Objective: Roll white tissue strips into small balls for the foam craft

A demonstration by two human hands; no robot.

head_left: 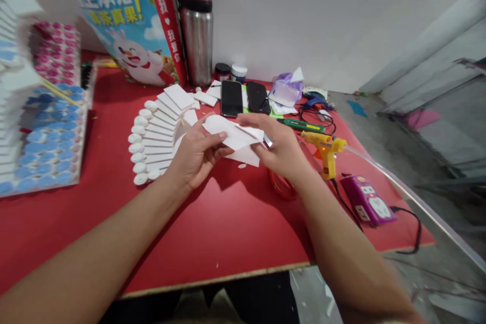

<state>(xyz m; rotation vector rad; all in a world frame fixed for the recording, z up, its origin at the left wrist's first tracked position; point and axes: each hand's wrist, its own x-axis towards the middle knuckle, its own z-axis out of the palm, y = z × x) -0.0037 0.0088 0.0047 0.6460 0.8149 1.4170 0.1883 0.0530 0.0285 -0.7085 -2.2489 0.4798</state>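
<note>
White paper is what we have between our hands: a white paper piece (236, 131), held just above the red table (216, 235), over a flat white sheet (248, 157). Our left hand (201, 152) is pinched on its near end, thumb on top. Our right hand (279, 144) curves about the other end, fingers along the far edge and thumb nearer us (whether it grips firmly, we cannot tell). Just left of our left hand, white strips with rounded ends (157, 134) fan out across the table. To our right lie a yellow glue gun (325, 151), its small light glowing orange, and a purple socket box (368, 202). Beyond our hands we see a black phone (231, 98) and, farther back, a steel flask (198, 35) standing upright.
</note>
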